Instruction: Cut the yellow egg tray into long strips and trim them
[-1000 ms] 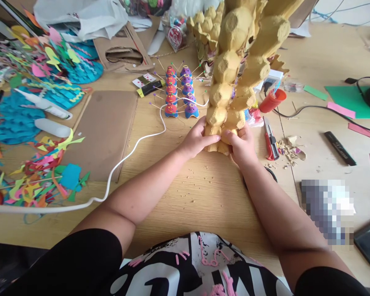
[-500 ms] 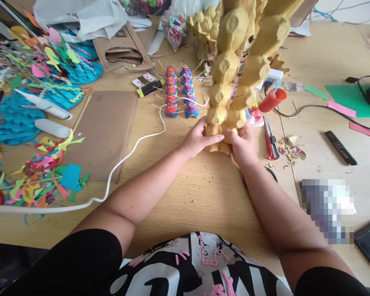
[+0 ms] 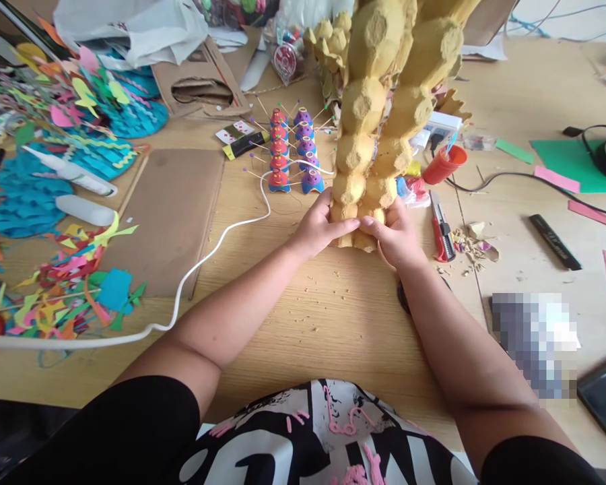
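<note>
Both hands grip the lower end of a yellow egg carton (image 3: 356, 158) held upright, two bumpy rows side by side that run past the top of the view. My left hand (image 3: 319, 225) wraps its left edge, thumb laid across the front. On the other edge, my right hand (image 3: 398, 232) is closed with its thumb pressed near the left one. The fingers behind the carton are hidden. To the left stand small red painted cups (image 3: 279, 158) and purple painted cups (image 3: 309, 148) with faces and pin-like sticks.
A red utility knife (image 3: 442, 229) lies right of the hands, beside shavings and a red cup (image 3: 444, 164). A white cable (image 3: 202, 259) crosses the table's left side, over a brown cardboard sheet (image 3: 164, 215). Paper scraps (image 3: 75, 276) and glue bottles (image 3: 73, 172) lie farther left.
The carton's upper part has shifted slightly left and its rows have drawn a little closer together. Both hands keep their grip, the right thumb now lying a little lower.
</note>
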A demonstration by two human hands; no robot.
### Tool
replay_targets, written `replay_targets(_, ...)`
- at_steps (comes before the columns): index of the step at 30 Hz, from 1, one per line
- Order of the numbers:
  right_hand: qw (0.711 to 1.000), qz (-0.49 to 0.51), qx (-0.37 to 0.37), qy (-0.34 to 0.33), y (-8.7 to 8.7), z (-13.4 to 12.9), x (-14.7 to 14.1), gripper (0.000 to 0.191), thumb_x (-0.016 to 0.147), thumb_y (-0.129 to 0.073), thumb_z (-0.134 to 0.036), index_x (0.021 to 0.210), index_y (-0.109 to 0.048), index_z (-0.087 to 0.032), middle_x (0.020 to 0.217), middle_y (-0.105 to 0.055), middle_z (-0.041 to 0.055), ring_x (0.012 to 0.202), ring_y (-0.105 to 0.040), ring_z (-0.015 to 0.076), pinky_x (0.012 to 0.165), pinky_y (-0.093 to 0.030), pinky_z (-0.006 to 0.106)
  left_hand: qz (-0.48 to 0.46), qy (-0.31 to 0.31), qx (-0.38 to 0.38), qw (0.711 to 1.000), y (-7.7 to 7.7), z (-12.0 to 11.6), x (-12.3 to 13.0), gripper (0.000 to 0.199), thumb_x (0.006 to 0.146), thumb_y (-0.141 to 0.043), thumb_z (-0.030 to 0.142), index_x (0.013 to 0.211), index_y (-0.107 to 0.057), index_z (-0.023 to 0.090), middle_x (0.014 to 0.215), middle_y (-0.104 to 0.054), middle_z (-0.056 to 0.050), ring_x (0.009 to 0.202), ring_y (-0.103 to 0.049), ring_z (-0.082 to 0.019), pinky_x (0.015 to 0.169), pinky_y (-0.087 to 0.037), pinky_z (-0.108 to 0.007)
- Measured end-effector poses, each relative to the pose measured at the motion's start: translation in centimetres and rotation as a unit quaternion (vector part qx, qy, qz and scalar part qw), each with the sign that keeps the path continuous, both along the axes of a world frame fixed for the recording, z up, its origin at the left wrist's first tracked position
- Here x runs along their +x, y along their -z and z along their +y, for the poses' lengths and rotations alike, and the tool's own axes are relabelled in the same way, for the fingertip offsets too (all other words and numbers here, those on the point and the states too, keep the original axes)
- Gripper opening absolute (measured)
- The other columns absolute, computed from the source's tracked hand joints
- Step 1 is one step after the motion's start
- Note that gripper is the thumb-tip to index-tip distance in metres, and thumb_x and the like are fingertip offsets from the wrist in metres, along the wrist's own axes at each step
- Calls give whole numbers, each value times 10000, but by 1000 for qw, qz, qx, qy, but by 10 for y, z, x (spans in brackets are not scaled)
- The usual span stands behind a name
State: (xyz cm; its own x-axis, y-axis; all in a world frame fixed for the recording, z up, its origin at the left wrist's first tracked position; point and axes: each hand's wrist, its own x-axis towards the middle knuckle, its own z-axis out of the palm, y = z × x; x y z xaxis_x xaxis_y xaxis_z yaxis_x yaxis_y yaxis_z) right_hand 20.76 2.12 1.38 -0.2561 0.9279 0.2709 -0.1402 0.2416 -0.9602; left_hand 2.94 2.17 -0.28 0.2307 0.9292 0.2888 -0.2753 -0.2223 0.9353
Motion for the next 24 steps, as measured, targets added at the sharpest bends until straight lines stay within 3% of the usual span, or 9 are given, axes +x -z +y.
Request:
replay_targets(9, 999, -3, 25, 48, 11, 1, 1, 542, 774, -869, -514, 1237, -628, -364, 1302, -703, 24, 1278, -635, 243, 1132, -557, 465, 11, 1, 8, 1000, -1, -1, 0, 599, 789, -861, 431, 1272, -554, 254, 1280, -678, -48, 1225, -654, -223, 1087, -547, -385)
replay_targets(15, 999, 16, 10, 45, 15, 4, 0, 539, 756, -878, -518, 1214, -637, -367, 1276, -713, 10, 1235, -655, 232, 1152, -540, 461, 5, -1, -14, 1000, -2, -2, 1, 606, 765, -876, 451, 1241, -554, 258, 1235, -682, -34, 1185, -656, -212, 1047, -561, -372)
replay_targets(24, 999, 39, -20, 21, 2, -4, -6, 500, 802, -832, -521, 1227, -617, -367, 1266, -719, 8, 1213, -678, 226, 1099, -569, 431, -36, 11, -34, 999, -3, -3, 2, 544, 756, -874, 388, 1178, -562, 242, 1156, -686, -11, 1117, -656, -182, 1023, -541, -353)
